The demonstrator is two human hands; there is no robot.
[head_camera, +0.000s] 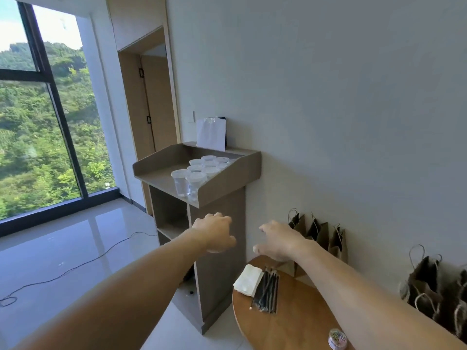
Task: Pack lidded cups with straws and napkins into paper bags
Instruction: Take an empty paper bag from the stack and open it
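hovering in mid-air, the left hand (214,233) and right hand (278,242) are holding nothing, fingers loosely apart. lidded cups (199,170) are standing clustered on the grey stand (227,184) beyond them. napkins (249,280) and straws (267,294) are lying side by side on the round table (290,329); paper bags (319,234) are standing along the wall (353,122).

window (38,122): far left | cable (75,269): on floor | lectern (222,286): against wall | round table (298,324): beside lectern | clip jar (337,338): table's near edge
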